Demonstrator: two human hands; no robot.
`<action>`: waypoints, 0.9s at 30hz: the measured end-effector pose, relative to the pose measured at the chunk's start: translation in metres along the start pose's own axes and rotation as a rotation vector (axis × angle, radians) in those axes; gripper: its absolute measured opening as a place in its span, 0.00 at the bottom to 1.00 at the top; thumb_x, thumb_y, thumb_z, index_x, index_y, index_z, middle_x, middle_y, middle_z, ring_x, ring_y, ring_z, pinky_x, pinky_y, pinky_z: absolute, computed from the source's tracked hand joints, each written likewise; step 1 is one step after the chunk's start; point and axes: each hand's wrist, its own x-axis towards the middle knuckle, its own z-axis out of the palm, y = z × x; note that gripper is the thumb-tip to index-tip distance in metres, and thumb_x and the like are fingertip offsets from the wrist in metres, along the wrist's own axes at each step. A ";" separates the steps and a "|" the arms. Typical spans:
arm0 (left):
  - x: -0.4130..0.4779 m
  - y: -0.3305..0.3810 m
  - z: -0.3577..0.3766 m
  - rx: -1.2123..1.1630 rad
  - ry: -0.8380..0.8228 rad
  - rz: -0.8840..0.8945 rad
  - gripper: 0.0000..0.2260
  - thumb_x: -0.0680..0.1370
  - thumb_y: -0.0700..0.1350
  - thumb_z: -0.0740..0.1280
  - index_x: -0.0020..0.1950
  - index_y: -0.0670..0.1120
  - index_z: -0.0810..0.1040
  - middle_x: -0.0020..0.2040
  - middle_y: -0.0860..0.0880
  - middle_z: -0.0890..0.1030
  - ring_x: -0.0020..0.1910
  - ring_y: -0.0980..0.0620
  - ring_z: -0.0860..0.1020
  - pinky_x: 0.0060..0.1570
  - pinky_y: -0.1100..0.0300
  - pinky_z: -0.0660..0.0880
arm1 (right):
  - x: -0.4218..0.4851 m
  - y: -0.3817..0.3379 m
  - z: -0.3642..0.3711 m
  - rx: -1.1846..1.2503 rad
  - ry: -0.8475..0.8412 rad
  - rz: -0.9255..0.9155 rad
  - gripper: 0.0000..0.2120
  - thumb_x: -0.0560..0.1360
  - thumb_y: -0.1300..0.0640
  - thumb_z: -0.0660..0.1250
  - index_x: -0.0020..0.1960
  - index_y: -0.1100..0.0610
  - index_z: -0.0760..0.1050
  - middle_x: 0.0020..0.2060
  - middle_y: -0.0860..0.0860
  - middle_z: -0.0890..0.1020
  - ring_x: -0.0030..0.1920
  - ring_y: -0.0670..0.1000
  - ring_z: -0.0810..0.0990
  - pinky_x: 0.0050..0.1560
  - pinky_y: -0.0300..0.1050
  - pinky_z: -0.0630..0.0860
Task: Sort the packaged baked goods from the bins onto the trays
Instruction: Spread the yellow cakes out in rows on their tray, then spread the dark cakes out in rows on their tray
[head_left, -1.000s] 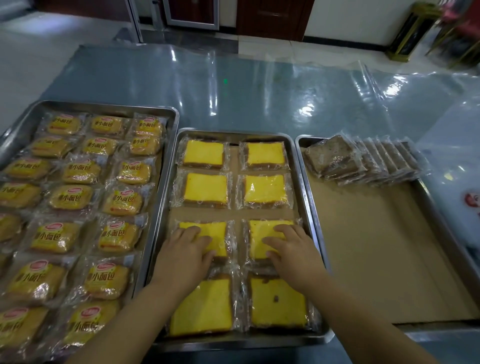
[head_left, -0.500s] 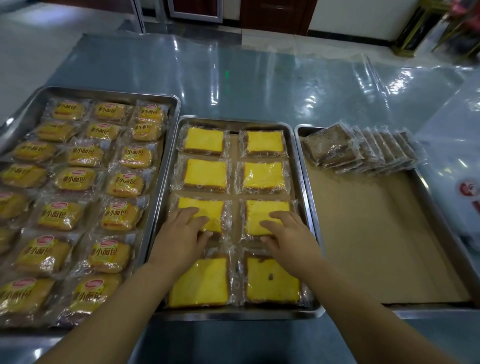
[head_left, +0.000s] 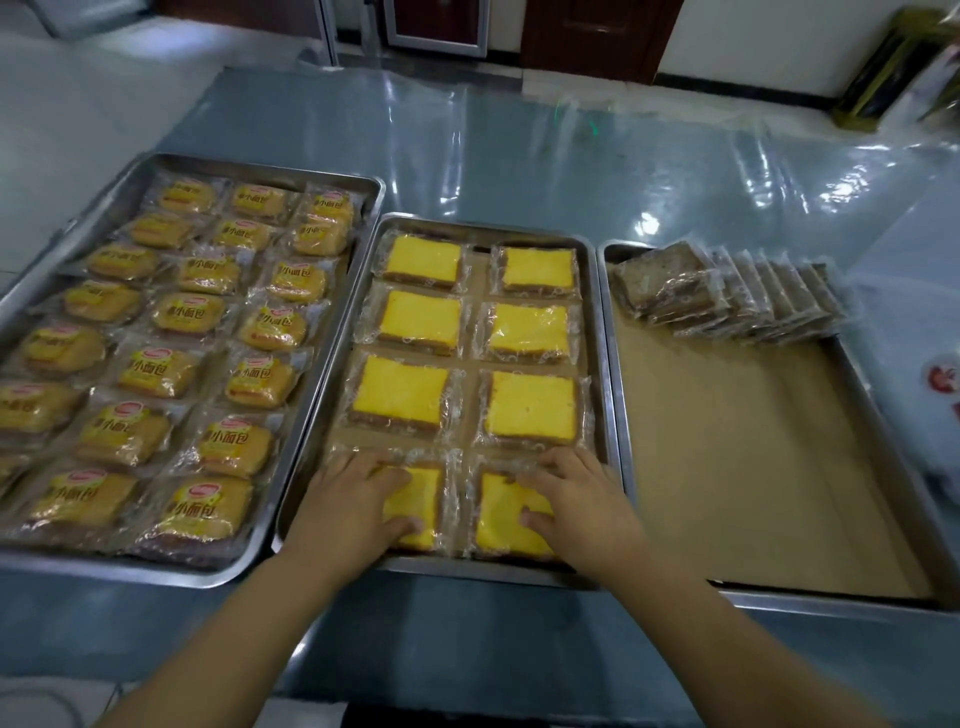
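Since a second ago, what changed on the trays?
Both hands slid back from the third-row cake packs to the nearest row: left hand rests on the near-left pack, right hand on the near-right pack. Nothing gripped or released. Packs and trays stayed put.

I count three trays: left tray (head_left: 130, 571), middle tray (head_left: 493, 228), right tray (head_left: 831, 605). There are eight cakes (head_left: 402, 395), in four rows of two. The breads (head_left: 156, 371) are about twenty; the view's edge cuts some. The brown packs (head_left: 670, 283) overlap, so I cannot count them. My hands are two: left hand (head_left: 345, 506), right hand (head_left: 582, 501).
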 end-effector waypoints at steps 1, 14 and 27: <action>0.001 -0.001 -0.002 0.001 -0.006 -0.003 0.26 0.70 0.63 0.68 0.65 0.56 0.74 0.68 0.55 0.68 0.67 0.50 0.63 0.65 0.54 0.60 | 0.001 0.000 0.000 0.001 -0.008 0.007 0.22 0.76 0.44 0.63 0.69 0.44 0.67 0.67 0.48 0.66 0.69 0.51 0.58 0.66 0.48 0.59; 0.005 0.002 -0.018 -0.052 0.061 0.103 0.19 0.73 0.58 0.67 0.62 0.54 0.76 0.64 0.53 0.72 0.64 0.50 0.67 0.63 0.51 0.66 | -0.012 -0.010 -0.013 0.164 0.172 0.071 0.18 0.75 0.50 0.67 0.64 0.49 0.74 0.62 0.47 0.73 0.64 0.50 0.67 0.63 0.45 0.66; 0.040 0.086 -0.015 -0.230 0.083 0.185 0.10 0.75 0.56 0.66 0.54 0.56 0.77 0.51 0.59 0.76 0.51 0.57 0.74 0.48 0.58 0.74 | -0.042 0.064 -0.052 0.327 0.274 0.243 0.11 0.75 0.51 0.66 0.55 0.52 0.79 0.51 0.48 0.80 0.50 0.50 0.78 0.51 0.47 0.74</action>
